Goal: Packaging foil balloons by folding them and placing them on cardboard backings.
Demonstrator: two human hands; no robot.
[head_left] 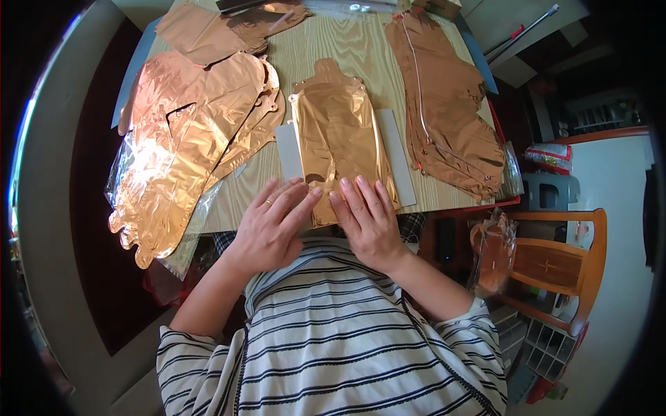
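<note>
A flat, uninflated copper-gold foil balloon (336, 132), folded to a long narrow shape with a rounded tab at its far end, lies in front of me. Beneath it a grey board (395, 156) sticks out on both sides. My left hand (270, 229) rests near the balloon's near left corner, its fingers loosely stretched and slightly bent. Beside it my right hand (372, 232) presses on the near right part, fingers extended flat and apart. Neither hand grips anything. The balloon's near edge is partly covered by my fingers.
On the table (333, 35) at left lies a pile of shiny foil balloons (187, 125), overhanging the near edge with clear plastic under it. More brown foil balloons (447, 104) are stacked at right. A wooden chair (555, 267) holding a plastic-wrapped bundle (494, 256) stands to the right.
</note>
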